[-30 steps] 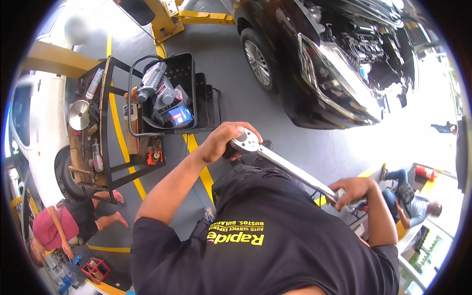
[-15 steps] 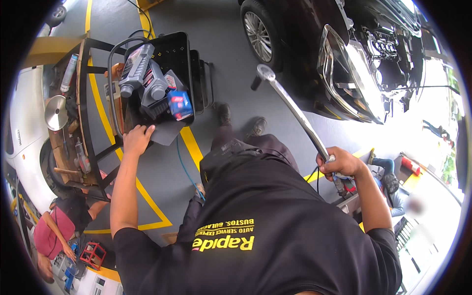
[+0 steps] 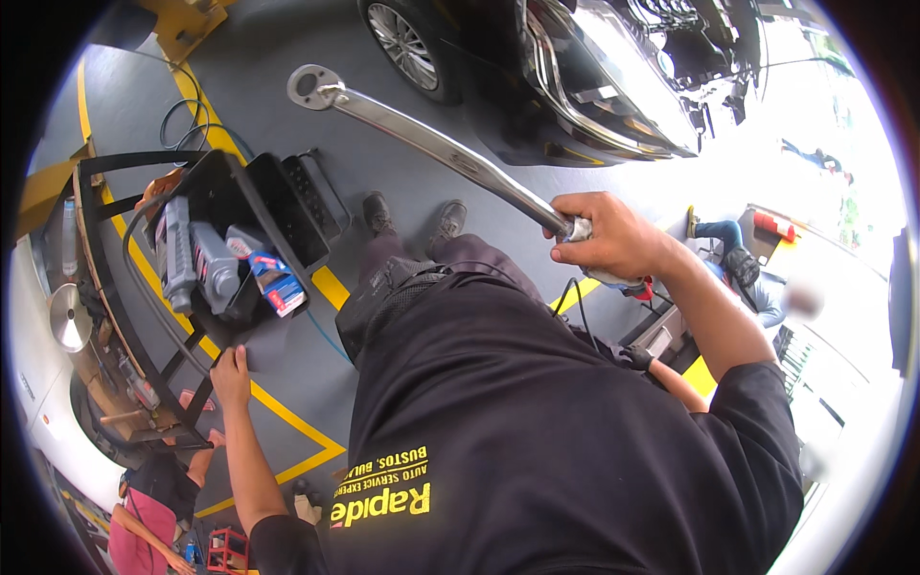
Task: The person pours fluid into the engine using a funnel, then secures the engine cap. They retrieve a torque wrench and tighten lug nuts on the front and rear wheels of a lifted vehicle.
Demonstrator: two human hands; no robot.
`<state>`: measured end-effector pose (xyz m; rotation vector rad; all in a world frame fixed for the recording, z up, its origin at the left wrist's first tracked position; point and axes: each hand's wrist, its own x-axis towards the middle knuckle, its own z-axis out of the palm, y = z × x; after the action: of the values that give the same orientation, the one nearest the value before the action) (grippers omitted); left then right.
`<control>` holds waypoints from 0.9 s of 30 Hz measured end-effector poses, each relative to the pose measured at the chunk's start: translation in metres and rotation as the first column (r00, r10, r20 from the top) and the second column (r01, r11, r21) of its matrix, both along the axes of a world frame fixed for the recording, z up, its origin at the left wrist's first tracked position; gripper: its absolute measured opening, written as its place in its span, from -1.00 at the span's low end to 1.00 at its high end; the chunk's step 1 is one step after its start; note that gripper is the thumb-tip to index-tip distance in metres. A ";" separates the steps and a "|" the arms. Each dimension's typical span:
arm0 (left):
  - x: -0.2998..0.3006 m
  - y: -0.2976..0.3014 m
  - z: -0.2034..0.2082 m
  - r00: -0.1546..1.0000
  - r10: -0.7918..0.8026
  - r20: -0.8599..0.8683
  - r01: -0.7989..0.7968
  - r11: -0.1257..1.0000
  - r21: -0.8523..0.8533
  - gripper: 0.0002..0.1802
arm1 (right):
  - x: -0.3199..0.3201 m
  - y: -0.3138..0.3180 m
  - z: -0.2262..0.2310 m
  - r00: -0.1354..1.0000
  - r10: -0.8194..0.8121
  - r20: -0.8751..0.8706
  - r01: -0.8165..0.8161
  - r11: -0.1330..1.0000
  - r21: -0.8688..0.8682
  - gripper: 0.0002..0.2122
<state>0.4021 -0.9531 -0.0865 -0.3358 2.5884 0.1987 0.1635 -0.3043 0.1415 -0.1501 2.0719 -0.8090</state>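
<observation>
Wrench (image 3: 441, 149) of bright, polished metal, held slantwise in the right hand (image 3: 609, 235); its long, smooth shaft ends in a flat, round head with a dark opening. As I see it, it hangs in the air before the wearer's body, over the grey floor (image 3: 326, 38), between the black trolley (image 3: 271, 222) and the dark car (image 3: 479, 86). The right fingers are clenched about the handle end, whose grip is largely concealed by the palm; a pale, reddish shape just below the hand is too confused to name. The left hand (image 3: 231, 379) is at the near end of the trolley's rounded tubular rail, its fingers bent; whether they close upon the rail I cannot tell. Within the trolley's tray lean ribbed grey plastic bottles (image 3: 213, 264) and a glossy blue, red and white carton (image 3: 278, 283), their lower parts hidden. At left, a rough wooden surface (image 3: 120, 383) in a black frame bears a shiny metal disc (image 3: 70, 317). The car's upper edge is cropped, and glare bleaches the right margin. A dark-gloved hand (image 3: 632, 357) emerges past the wearer's matt black shirt (image 3: 546, 412), which covers its owner; a pink-topped person (image 3: 142, 527) is cut by the dark circular border.
</observation>
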 end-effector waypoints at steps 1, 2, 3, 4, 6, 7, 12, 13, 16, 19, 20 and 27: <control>0.012 -0.001 0.000 0.999 0.040 0.017 -0.040 0.999 -0.002 -0.38 | 0.000 0.003 0.002 1.000 -0.002 -0.002 0.002 1.000 -0.014 -0.65; 0.024 -0.001 0.000 0.997 0.074 0.013 -0.073 0.997 -0.012 -0.36 | 0.001 0.006 0.004 1.000 -0.006 -0.003 0.006 1.000 -0.028 -0.65; 0.037 -0.003 0.000 0.992 0.117 0.040 -0.116 0.993 -0.027 -0.34 | 0.002 0.009 0.008 1.000 -0.008 0.010 0.008 0.999 -0.033 -0.64; 0.049 -0.003 -0.001 0.988 0.143 0.058 -0.142 0.989 -0.029 -0.32 | 0.003 0.012 0.011 1.000 -0.010 0.019 0.011 0.999 -0.036 -0.64; 0.077 -0.004 -0.001 0.963 0.223 0.149 -0.217 0.974 -0.060 -0.27 | 0.005 0.020 0.016 0.999 -0.022 0.026 0.023 0.998 -0.056 -0.63; 0.089 -0.006 -0.003 0.952 0.268 0.145 -0.263 0.963 -0.057 -0.25 | 0.007 0.023 0.018 0.999 -0.031 0.024 0.033 0.997 -0.072 -0.62; 0.151 -0.021 -0.024 0.783 0.596 0.180 -0.616 0.783 0.088 -0.14 | 0.013 0.044 0.009 0.993 -0.092 0.076 0.107 0.970 -0.217 -0.66; 0.158 -0.028 -0.029 0.741 0.647 0.183 -0.669 0.735 0.112 -0.12 | 0.013 0.049 0.005 0.975 -0.143 0.169 0.185 0.946 -0.268 -0.66; 0.159 -0.052 -0.026 0.636 0.755 0.159 -0.771 0.631 0.088 -0.17 | 0.014 0.060 -0.007 0.937 -0.202 0.284 0.304 0.872 -0.384 -0.66; 0.123 -0.069 -0.005 0.641 0.765 -0.061 -0.744 0.639 0.193 -0.27 | 0.015 0.062 -0.016 0.964 -0.173 0.200 0.245 0.870 -0.427 -0.66; 0.107 -0.073 0.009 0.620 0.779 -0.094 -0.739 0.620 0.263 -0.29 | 0.019 0.060 -0.018 0.952 -0.216 0.216 0.298 0.817 -0.494 -0.68; 0.022 -0.001 0.003 0.753 0.636 -0.170 -0.614 0.771 0.166 -0.37 | 0.030 0.043 -0.032 0.925 -0.283 0.253 0.375 0.785 -0.493 -0.74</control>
<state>0.4239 -0.9537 -0.0832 -1.2111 2.5599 0.6318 0.1932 -0.2614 0.1092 -0.0158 1.6850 -1.5607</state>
